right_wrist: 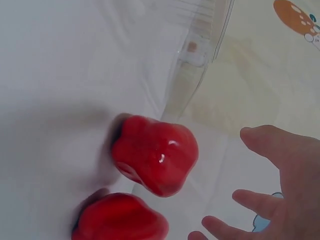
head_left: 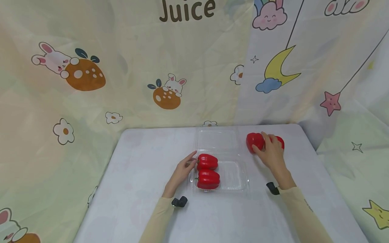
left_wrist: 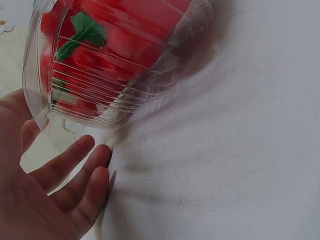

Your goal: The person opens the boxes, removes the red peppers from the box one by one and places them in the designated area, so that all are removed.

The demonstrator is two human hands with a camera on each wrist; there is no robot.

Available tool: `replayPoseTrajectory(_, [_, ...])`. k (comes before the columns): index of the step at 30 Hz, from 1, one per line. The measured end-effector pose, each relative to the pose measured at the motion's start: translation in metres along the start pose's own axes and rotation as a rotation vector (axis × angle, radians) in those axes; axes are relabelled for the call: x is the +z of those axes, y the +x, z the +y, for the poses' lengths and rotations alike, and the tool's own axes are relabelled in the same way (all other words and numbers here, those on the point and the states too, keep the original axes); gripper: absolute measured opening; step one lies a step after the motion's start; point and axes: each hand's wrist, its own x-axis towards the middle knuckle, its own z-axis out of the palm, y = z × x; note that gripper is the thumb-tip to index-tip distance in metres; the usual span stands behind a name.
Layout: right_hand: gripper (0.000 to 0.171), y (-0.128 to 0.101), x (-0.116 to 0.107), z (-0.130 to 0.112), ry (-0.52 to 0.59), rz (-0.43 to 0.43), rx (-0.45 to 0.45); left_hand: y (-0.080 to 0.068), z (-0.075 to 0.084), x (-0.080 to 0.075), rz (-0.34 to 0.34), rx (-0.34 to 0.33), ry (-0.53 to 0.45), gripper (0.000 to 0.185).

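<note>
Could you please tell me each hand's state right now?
Left hand: open, at the clear container's edge.
Right hand: open, holding nothing, by two red peppers.

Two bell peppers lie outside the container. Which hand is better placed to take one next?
The right hand, probably: it is open, close to the loose red bell peppers. The left hand is farther away, at the left of the clear plastic container.

A curtained-off tabletop workspace, its building type unclear, shows in cartoon-printed cloth [head_left: 130, 64] hanging around a white table [head_left: 226, 212].
</note>
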Motion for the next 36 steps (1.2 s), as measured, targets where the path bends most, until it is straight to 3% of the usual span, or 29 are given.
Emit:
replayPoseTrajectory(13, [0.089,-0.006,0.013,-0.009,0.024,-0.019,-0.088,-0.001,0.002,0.0,-0.005,-0.013,-0.005,0.051])
replayPoseTrajectory(28, [0.089,-0.008,0.02,-0.017,0.035,-0.165,-0.123,0.0,0.001,0.0,-0.007,-0.019,0.008,0.051])
replayPoseTrajectory(36, [0.089,-0.013,0.025,-0.025,0.019,-0.195,-0.181,0.0,0.002,0.0,0.002,-0.016,0.007,0.051])
